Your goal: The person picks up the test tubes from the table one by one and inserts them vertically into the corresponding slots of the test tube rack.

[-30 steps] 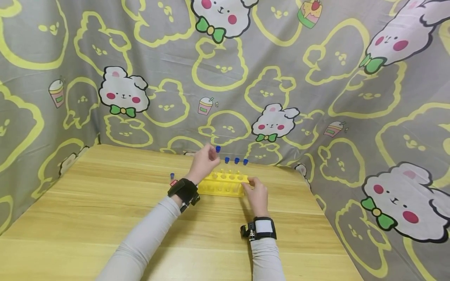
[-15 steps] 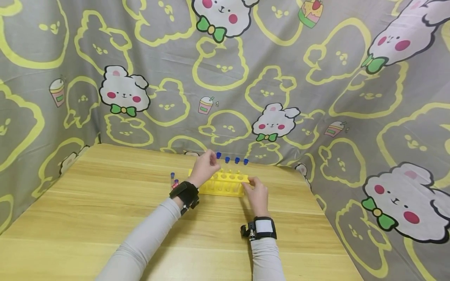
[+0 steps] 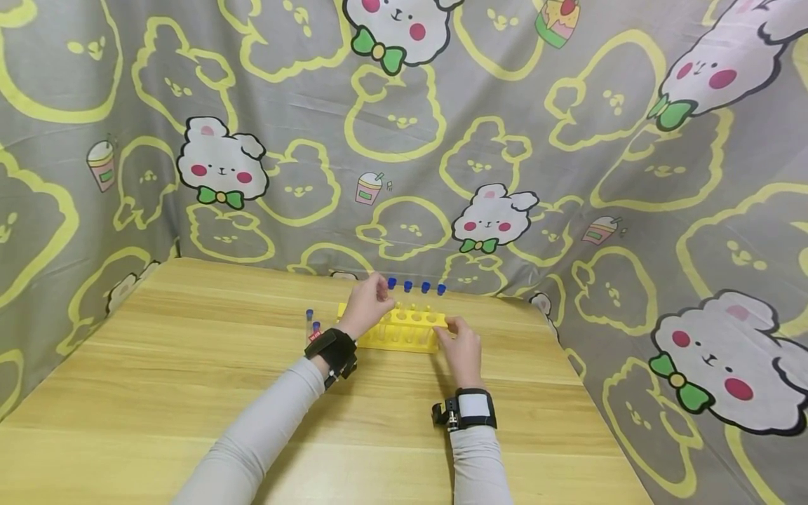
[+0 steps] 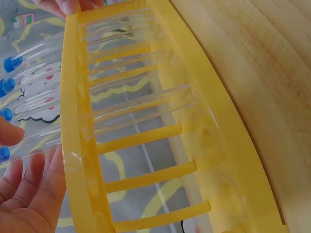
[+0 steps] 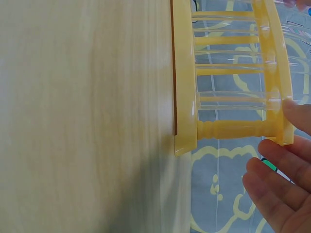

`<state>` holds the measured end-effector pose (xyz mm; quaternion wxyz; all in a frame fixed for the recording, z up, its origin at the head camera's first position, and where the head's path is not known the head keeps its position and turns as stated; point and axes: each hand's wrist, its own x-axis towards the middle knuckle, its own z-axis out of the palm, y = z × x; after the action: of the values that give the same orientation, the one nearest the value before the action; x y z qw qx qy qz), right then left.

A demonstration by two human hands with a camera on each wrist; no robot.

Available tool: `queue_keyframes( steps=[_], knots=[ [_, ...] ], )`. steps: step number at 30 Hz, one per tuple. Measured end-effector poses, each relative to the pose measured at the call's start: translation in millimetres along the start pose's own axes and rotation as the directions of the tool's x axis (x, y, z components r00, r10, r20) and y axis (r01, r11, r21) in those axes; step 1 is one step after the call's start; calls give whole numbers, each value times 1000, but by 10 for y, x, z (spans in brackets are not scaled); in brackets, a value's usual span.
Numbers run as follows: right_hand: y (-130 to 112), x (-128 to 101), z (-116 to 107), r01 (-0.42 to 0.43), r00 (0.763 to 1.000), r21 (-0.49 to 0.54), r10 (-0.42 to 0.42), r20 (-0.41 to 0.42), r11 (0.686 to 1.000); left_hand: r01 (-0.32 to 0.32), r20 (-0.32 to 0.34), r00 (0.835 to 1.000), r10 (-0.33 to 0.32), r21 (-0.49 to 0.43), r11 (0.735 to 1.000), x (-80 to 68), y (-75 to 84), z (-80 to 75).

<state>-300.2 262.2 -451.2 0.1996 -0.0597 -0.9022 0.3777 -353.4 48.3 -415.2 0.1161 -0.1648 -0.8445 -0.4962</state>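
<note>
Near the middle of the frame, far back on the wooden desk (image 3: 189, 365), stands a yellow rack (image 3: 404, 328). It holds clear tubes with blue caps (image 3: 424, 287), and they stand straight up in its back row of holes. The rack has two levels, so each tube goes through a hole on top and rests below, which is likely why the tubes do not tip over.

The left hand (image 3: 368, 303) is at the left end of that row. Its fingers are curled together around the top of one tube (image 3: 392, 283), pinching it just under the blue cap. In the left wrist view that tube (image 4: 29, 143) already sits partly down in a hole of the rack (image 4: 77, 145). Holding it near the cap probably helps keep it straight.

The right hand (image 3: 463, 348) is at the right end of the rack, on the near side. Its fingertips (image 5: 297, 114) touch the top edge of the rack (image 5: 278, 104). The fingers look loose and not wrapped around anything. I think this hand is there to keep the rack from sliding.

Left of the rack, two more tubes (image 3: 311, 324) stand on the desk by themselves. Behind everything hangs a grey cloth (image 3: 505, 140) with bunnies on it.
</note>
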Motion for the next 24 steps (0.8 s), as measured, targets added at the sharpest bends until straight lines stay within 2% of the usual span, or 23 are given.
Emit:
queue_keyframes(
  steps=[24],
  knots=[
    [-4,4,-4,12,1000,-13,-12,-3,1000,27,22,999,-26,-20,999,-30,13,-4]
  ],
)
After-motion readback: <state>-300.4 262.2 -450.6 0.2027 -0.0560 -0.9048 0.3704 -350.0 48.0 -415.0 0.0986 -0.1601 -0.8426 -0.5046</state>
